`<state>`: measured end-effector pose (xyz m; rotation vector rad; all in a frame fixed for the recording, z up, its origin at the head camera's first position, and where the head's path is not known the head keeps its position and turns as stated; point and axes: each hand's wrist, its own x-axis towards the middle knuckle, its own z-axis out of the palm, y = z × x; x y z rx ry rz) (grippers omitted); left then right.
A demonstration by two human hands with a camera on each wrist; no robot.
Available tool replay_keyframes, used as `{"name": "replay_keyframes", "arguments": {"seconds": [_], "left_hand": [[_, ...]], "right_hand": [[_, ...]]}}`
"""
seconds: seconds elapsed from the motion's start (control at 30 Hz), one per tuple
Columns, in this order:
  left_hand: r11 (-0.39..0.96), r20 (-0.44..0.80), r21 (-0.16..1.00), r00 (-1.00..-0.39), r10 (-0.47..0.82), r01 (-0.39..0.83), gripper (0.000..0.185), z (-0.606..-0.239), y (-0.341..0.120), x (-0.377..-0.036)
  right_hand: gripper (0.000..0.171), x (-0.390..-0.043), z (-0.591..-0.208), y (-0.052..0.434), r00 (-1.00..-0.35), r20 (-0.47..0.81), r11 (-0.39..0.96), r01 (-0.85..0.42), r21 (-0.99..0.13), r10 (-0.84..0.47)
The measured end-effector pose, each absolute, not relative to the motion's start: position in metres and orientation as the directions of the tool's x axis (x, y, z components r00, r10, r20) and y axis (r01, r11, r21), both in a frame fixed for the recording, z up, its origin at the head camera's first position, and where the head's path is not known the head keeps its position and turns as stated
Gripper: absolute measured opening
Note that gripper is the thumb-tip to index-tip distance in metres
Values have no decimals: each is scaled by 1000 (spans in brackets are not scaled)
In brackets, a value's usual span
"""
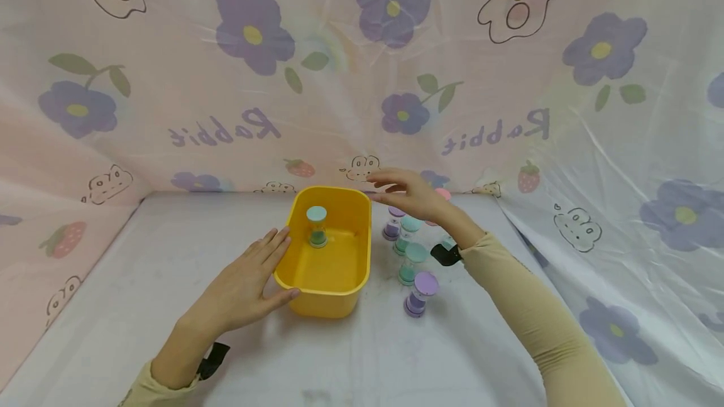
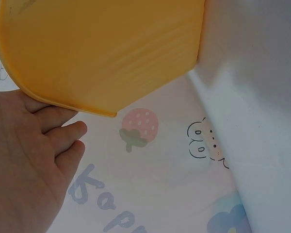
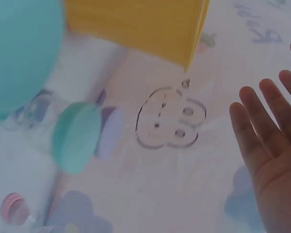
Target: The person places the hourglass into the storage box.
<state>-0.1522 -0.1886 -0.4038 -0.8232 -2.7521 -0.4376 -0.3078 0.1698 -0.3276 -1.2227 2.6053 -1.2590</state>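
Note:
A yellow plastic bin (image 1: 325, 302) stands on the white-covered table, with a small sand timer (image 1: 318, 227) with a pale blue cap and green sand upright inside. My left hand (image 1: 240, 287) rests against the bin's left near corner, fingers straight along the rim and thumb at the front edge. In the left wrist view its fingers (image 2: 65, 138) touch the yellow wall. Above the bin's far right corner hovers my right hand (image 1: 413, 193), holding nothing, fingers loosely extended. Below it, right of the bin, stand a purple sand timer (image 1: 394, 223) and a teal sand timer (image 1: 408, 235).
Closer to me are another teal timer (image 1: 413, 264) and a purple timer (image 1: 421, 294). A pink timer (image 1: 443, 194) is partly hidden behind my right forearm. Patterned cloth (image 1: 328, 80) hangs behind the table and along both sides.

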Motion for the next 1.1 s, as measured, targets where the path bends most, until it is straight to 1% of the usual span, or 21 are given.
{"name": "replay_keyframes", "arguments": {"seconds": [0.13, 0.3, 0.47, 0.67, 0.8, 0.9, 1.1], "left_hand": [[802, 295, 218, -821, 489, 556, 94, -404, -189, -152], [811, 266, 222, -834, 483, 541, 95, -403, -189, -152], [813, 263, 218, -835, 483, 539, 96, -403, -189, -151], [817, 253, 221, -840, 480, 533, 96, -403, -189, -151], [816, 252, 222, -840, 481, 534, 96, -403, -189, -151], [813, 263, 217, -834, 485, 541, 95, -403, -189, -151], [804, 302, 204, -817, 492, 559, 93, -404, -189, -152]], "right_hand": [[41, -303, -335, 193, -722, 363, 374, -642, -669, -588], [41, -296, -343, 220, -764, 432, 421, -632, -651, -480], [42, -287, -348, 246, -822, 434, 468, -567, -678, -368], [40, -266, -345, 264, -849, 447, 512, -527, -678, -281], [40, -269, -361, 283, -867, 441, 538, -492, -685, -232], [41, -277, -383, 298, -878, 430, 551, -470, -690, -211], [47, -286, -419, 319, -930, 335, 584, -359, -728, -154]]}}
